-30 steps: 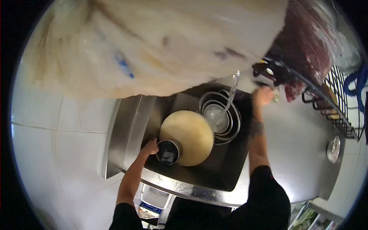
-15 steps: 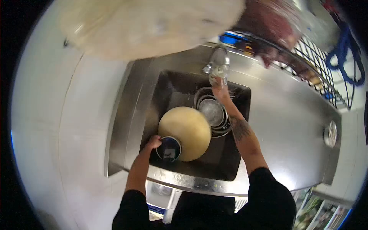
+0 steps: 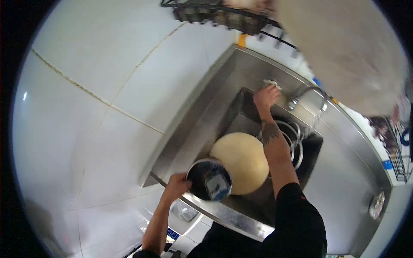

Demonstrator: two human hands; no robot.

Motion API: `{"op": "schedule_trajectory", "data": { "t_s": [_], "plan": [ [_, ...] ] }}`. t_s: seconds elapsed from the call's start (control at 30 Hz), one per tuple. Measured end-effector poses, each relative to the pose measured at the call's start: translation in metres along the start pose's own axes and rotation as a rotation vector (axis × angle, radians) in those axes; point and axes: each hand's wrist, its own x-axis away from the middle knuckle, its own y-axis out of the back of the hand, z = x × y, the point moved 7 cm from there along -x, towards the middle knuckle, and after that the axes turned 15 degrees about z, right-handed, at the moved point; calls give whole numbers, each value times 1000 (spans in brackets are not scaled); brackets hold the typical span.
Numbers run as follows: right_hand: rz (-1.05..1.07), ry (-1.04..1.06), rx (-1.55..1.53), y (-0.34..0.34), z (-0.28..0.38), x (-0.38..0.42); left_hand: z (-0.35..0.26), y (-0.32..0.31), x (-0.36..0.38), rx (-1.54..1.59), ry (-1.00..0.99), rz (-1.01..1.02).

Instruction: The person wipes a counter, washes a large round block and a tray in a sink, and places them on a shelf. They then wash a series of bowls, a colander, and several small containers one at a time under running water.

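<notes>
My left hand (image 3: pixel 177 185) grips the rim of a dark round bowl (image 3: pixel 198 182) with a pale edge, held tilted over the sink's front left edge. A glossy reflection shows inside the bowl. My right hand (image 3: pixel 265 96) is at the sink's back left corner, fingers bent around a small whitish item (image 3: pixel 272 83) that I cannot make out. Between my arms, a large round pale-yellow disc (image 3: pixel 241 161), like a chopping board, lies in the sink. Metal bowls (image 3: pixel 297 150) sit behind my right forearm, partly hidden, under water running from the tap (image 3: pixel 320 92).
The steel sink (image 3: pixel 230 122) is set in a steel counter (image 3: pixel 340 172). A blurred plastic bag (image 3: pixel 348 51) hangs close at upper right. Black wire racks (image 3: pixel 241 15) are on the wall. A small round metal dish (image 3: pixel 377 205) stands at the far right.
My right hand has moved left from under the tap to the sink's back corner. My left hand has raised the bowl off the yellow disc toward the front edge. The view has turned left.
</notes>
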Motion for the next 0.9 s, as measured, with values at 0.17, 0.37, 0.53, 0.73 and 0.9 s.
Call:
{"op": "schedule_trajectory", "data": {
  "t_s": [0.17, 0.37, 0.53, 0.73, 0.9],
  "plan": [
    [-11, 572, 111, -61, 75, 15, 50, 42, 110, 361, 67, -203],
    [334, 890, -157, -104, 128, 5, 120, 55, 213, 426, 205, -475],
    [508, 903, -41, -74, 137, 168, 148, 36, 253, 546, 237, -507],
    [440, 918, -92, -16, 143, 440, 178, -16, 303, 681, 171, -554],
    [629, 912, -529, 8, 151, 569, 199, -81, 369, 692, 142, -643]
  ]
}}
